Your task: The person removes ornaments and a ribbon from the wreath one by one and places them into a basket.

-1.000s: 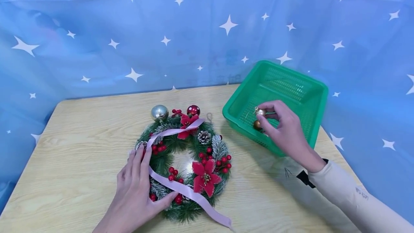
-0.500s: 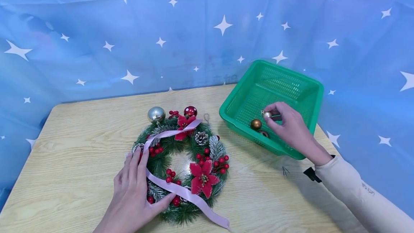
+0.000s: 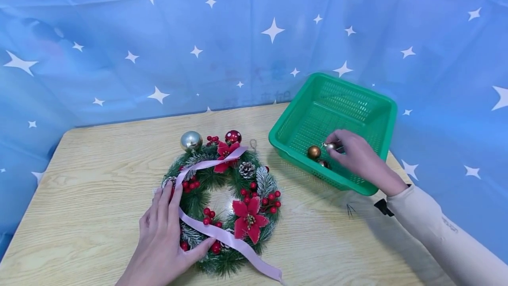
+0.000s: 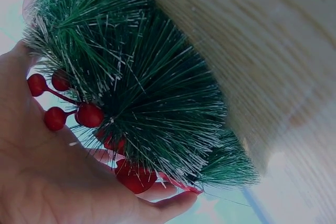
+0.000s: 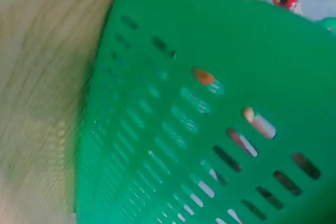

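I view the left hand [image 3: 162,233] spread wide on a ring-shaped green wreath [image 3: 200,197]. The right hand [image 3: 355,154] pinches a shiny pale ball [image 3: 331,146] inside a green plastic basket [image 3: 325,116].

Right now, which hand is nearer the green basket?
Right: the right hand reaches into the basket, pinching a small ball; the left hand touches the wreath, left of the basket.

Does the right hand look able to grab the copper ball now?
Probably not yet: the right hand is beside the copper ball in the green basket, but pinches a pale shiny ball it must probably release first; otherwise the way looks free.
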Demonstrator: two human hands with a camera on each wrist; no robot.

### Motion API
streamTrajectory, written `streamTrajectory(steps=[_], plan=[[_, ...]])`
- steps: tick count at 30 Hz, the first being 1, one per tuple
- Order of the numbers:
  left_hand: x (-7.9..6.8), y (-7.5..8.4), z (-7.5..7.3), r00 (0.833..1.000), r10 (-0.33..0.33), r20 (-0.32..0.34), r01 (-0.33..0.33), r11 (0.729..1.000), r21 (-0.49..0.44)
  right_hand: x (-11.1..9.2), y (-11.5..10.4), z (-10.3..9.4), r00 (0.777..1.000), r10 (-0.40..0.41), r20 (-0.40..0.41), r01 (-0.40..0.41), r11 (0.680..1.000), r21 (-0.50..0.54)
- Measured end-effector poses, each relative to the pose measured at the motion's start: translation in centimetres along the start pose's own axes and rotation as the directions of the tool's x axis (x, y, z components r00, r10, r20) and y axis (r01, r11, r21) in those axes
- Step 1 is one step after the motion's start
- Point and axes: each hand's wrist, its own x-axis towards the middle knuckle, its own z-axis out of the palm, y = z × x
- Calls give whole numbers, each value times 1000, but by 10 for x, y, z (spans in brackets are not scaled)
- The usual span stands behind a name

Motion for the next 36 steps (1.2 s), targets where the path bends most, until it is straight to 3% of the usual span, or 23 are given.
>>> streamTrajectory(steps=[8, 21, 36], plan=[[-1, 0, 0, 1000, 0, -1, 0, 1000, -11, 9, 8, -1, 990, 24, 140, -15, 997, -69], [-1, -1, 0, 1000, 7, -9, -7, 1000, 7, 16, 10, 1, 962, 55, 266, -26, 994, -109], [-1, 1, -2, 1000, 12, 10, -12, 1000, 1, 20, 17, 1, 937, 81, 340, -35, 990, -140]])
